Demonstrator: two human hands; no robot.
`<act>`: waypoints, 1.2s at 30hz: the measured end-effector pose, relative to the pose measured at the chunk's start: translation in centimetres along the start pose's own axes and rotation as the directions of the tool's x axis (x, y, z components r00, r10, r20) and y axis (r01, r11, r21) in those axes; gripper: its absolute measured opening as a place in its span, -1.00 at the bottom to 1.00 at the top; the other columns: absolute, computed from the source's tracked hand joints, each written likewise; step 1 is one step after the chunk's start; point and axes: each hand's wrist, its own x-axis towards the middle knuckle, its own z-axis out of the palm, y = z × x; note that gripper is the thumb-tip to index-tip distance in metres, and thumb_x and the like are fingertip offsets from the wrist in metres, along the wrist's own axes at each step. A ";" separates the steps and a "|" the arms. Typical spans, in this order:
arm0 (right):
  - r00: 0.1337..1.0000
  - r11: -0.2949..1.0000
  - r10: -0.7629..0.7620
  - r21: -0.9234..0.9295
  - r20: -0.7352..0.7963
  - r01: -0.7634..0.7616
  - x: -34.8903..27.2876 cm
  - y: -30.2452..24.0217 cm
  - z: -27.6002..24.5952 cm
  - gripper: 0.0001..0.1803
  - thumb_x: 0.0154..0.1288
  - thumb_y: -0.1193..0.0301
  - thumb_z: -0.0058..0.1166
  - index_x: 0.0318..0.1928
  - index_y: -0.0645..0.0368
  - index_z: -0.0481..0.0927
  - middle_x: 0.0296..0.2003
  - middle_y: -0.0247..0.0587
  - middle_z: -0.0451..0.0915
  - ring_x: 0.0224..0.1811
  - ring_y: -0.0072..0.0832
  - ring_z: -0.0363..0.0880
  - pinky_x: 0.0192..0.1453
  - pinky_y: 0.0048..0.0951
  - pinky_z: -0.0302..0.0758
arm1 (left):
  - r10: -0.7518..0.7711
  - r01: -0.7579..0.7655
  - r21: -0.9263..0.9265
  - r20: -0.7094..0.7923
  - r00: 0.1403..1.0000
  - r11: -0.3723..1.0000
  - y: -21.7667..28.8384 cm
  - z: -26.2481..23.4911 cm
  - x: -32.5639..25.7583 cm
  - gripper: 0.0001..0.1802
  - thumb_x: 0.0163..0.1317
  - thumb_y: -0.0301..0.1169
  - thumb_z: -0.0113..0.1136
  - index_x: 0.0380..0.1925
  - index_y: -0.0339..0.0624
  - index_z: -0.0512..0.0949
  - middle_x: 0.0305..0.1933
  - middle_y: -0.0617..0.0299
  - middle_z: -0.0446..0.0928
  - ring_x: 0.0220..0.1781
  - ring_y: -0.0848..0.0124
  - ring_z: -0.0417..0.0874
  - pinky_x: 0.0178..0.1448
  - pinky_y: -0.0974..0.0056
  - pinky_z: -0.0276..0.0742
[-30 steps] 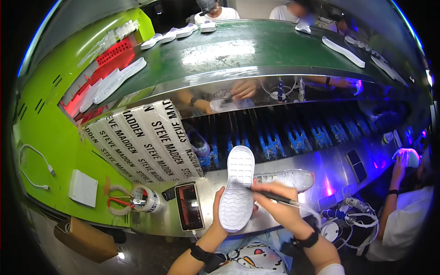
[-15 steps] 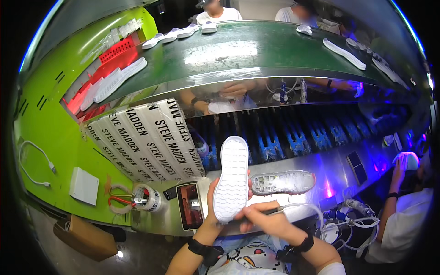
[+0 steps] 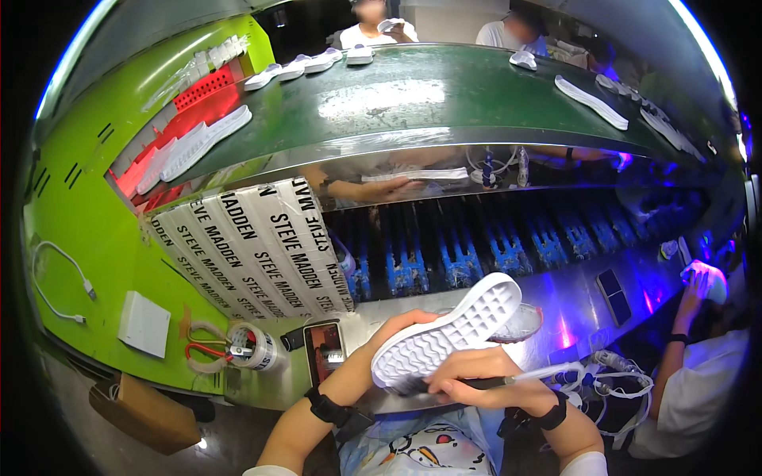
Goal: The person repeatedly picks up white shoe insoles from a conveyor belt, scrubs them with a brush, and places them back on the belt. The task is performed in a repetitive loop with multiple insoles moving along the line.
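Note:
A white shoe sole (image 3: 468, 317) with a grid and wavy pattern is tilted up to the right in front of me. My left hand (image 3: 387, 335) grips it along its left edge. In my right hand (image 3: 474, 371) is a brush (image 3: 410, 386) with dark bristles, held at the sole's lower end and appearing to touch it. A white tube (image 3: 548, 371) runs from the brush handle to the right. Behind the held sole, a second, greyish translucent-looking sole (image 3: 520, 325) lies on the metal bench, mostly hidden.
A phone (image 3: 324, 349) and a cup with scissors (image 3: 258, 349) sit left of my left arm. Beyond stands a striped box (image 3: 246, 246). Several soles lie on the green belt (image 3: 476, 95). At right, a co-worker's hand (image 3: 698, 282) holds a lit sole.
The held sole has swung from upright to leaning right, its top end lower. My right hand's brush bristles now show at its lower end. A person across the belt has raised a sole.

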 end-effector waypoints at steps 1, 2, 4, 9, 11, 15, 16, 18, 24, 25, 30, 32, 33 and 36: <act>0.999 0.999 -0.034 -0.029 0.002 0.034 0.1 0.0 0.1 -0.88 0.30 0.50 0.09 -0.21 0.28 0.62 -0.31 -0.17 0.64 -0.33 -0.29 0.63 -0.17 -0.41 0.55 | -0.046 0.047 0.026 -0.012 0.999 0.999 0.4 0.5 0.3 -0.48 0.31 -0.24 0.00 0.15 -0.39 0.44 0.00 -0.05 0.63 0.00 0.21 0.69 0.12 0.29 0.59; 0.998 0.996 -0.068 -0.059 0.005 0.068 0.2 0.0 0.5 -0.88 0.29 0.50 0.09 -0.22 0.28 0.63 -0.32 -0.16 0.64 -0.34 -0.29 0.63 -0.18 -0.41 0.55 | 0.012 -0.012 0.133 -0.005 1.000 0.991 0.2 -0.2 -0.2 -0.52 0.33 -0.29 -0.01 0.17 -0.35 0.43 0.09 -0.01 0.57 0.08 0.26 0.63 0.18 0.31 0.53; 0.994 0.984 -0.027 -0.171 0.104 0.044 -0.6 0.8 -0.2 -0.88 0.31 0.51 0.08 -0.23 0.29 0.64 -0.30 -0.14 0.65 -0.31 -0.35 0.65 -0.19 -0.41 0.55 | 0.218 -0.212 0.457 0.041 0.975 0.864 -0.6 1.8 -2.6 -0.57 0.37 -0.40 -0.03 0.21 -0.27 0.41 0.25 0.05 0.46 0.22 0.35 0.52 0.27 0.36 0.42; 0.999 0.997 -0.030 -0.070 -0.034 0.028 -1.1 1.4 -1.2 -0.86 0.32 0.49 0.09 -0.22 0.28 0.65 -0.27 -0.14 0.67 -0.23 -0.40 0.66 -0.12 -0.44 0.56 | 0.314 -0.359 0.803 0.226 0.922 0.476 0.9 4.7 -5.0 -0.57 0.43 -0.49 -0.14 0.28 -0.20 0.35 0.37 0.15 0.31 0.33 0.44 0.38 0.38 0.40 0.27; 1.000 0.992 0.006 -0.124 0.030 -0.003 -1.6 2.1 -1.2 -0.86 0.32 0.49 0.08 -0.23 0.29 0.66 -0.26 -0.12 0.67 -0.22 -0.40 0.66 -0.12 -0.45 0.57 | 0.238 -0.142 0.728 -0.030 0.971 0.670 1.1 4.8 -3.6 -0.59 0.39 -0.29 0.01 0.15 -0.25 0.50 0.11 0.16 0.54 0.08 0.46 0.58 0.14 0.44 0.46; 0.959 0.951 0.273 0.172 -0.076 -0.257 -3.3 2.9 -2.7 -0.85 0.31 0.49 0.09 -0.23 0.31 0.68 -0.25 -0.15 0.68 -0.23 -0.47 0.66 -0.12 -0.41 0.57 | 0.070 0.131 0.626 -0.286 0.956 0.769 2.4 1.8 -1.1 -0.57 0.29 -0.14 0.13 -0.05 -0.27 0.65 -0.23 0.24 0.66 -0.29 0.56 0.65 -0.24 0.51 0.52; 0.959 0.965 0.196 0.214 -0.206 -0.151 -2.7 2.3 -2.1 -0.86 0.31 0.51 0.08 -0.26 0.30 0.69 -0.30 -0.17 0.69 -0.29 -0.51 0.67 -0.16 -0.46 0.59 | 0.085 0.130 0.656 -0.285 0.955 0.743 2.6 2.3 -1.1 -0.56 0.29 -0.15 0.12 -0.01 -0.27 0.64 -0.23 0.24 0.66 -0.30 0.56 0.65 -0.25 0.51 0.51; 0.965 0.981 0.195 0.036 -0.173 -0.192 -3.5 3.9 -2.7 -0.84 0.32 0.51 0.07 -0.28 0.31 0.70 -0.33 -0.16 0.69 -0.34 -0.50 0.68 -0.18 -0.51 0.59 | 0.147 0.137 0.781 -0.281 0.948 0.610 2.3 3.2 -1.4 -0.53 0.29 -0.16 0.11 0.07 -0.26 0.60 -0.23 0.24 0.66 -0.30 0.56 0.64 -0.25 0.50 0.50; 0.684 0.977 0.212 0.158 -0.698 -0.142 -4.9 3.9 -4.7 -0.70 0.44 0.47 -0.07 -0.35 0.41 0.66 -0.36 -0.08 0.68 -0.51 -0.46 0.66 -0.41 -0.52 0.58 | 0.258 -0.146 0.381 -0.261 0.930 0.913 -1.4 0.8 -2.4 -0.52 0.34 -0.24 0.06 0.15 -0.35 0.50 -0.09 0.07 0.66 -0.22 0.44 0.72 -0.18 0.41 0.63; 0.648 0.996 0.086 0.060 -0.757 -0.062 -3.4 3.4 -3.6 -0.76 0.40 0.49 -0.04 -0.31 0.38 0.66 -0.34 -0.03 0.67 -0.49 -0.46 0.66 -0.38 -0.51 0.59 | 0.280 -0.259 0.168 -0.121 0.952 0.951 -3.0 -0.7 -1.8 -0.44 0.37 -0.20 -0.09 0.22 -0.39 0.40 0.06 -0.08 0.59 -0.07 0.23 0.71 0.01 0.26 0.65; 0.781 0.696 -0.470 -0.717 -0.411 0.042 -4.0 3.1 4.7 -0.80 0.20 0.53 0.17 -0.15 0.32 0.66 -0.36 -0.05 0.66 -0.38 -0.50 0.64 -0.25 -0.51 0.57 | 0.316 -0.242 -0.338 0.185 0.931 0.909 -4.4 -0.5 0.1 -0.24 0.28 -0.05 -0.23 0.32 -0.45 0.22 0.23 -0.31 0.41 0.13 -0.21 0.55 0.24 -0.09 0.51; 0.764 0.680 -0.580 -0.684 -0.282 0.264 -4.1 -1.6 4.9 -0.76 0.29 0.50 0.12 -0.06 0.34 0.64 -0.26 -0.10 0.65 -0.30 -0.54 0.58 -0.19 -0.52 0.51 | 0.386 -0.389 0.013 0.093 0.918 0.921 -2.2 3.6 -1.8 -0.21 0.25 -0.03 -0.22 0.32 -0.46 0.22 0.20 -0.31 0.43 0.14 -0.16 0.55 0.21 -0.07 0.53; 0.712 0.668 -0.645 -0.658 -0.278 0.348 -4.0 -4.2 4.4 -0.75 0.40 0.45 0.04 -0.03 0.33 0.63 -0.16 -0.11 0.64 -0.24 -0.57 0.53 -0.15 -0.51 0.48 | 0.325 -0.323 -0.049 0.248 0.913 0.945 -0.1 4.7 -2.1 -0.20 0.24 -0.01 -0.22 0.31 -0.48 0.24 0.17 -0.29 0.45 0.07 -0.12 0.59 0.16 -0.05 0.56; 0.612 0.974 -0.227 -0.196 -0.758 0.117 -6.9 -3.8 3.5 -0.61 0.49 0.28 -0.14 -0.21 0.30 0.68 -0.27 -0.02 0.66 -0.31 -0.41 0.56 -0.13 -0.40 0.50 | 0.438 -0.553 0.015 0.591 0.677 0.833 8.8 12.6 -4.4 -0.24 0.33 -0.05 -0.17 0.31 -0.51 0.20 0.15 -0.29 0.44 0.01 -0.08 0.60 0.16 -0.02 0.56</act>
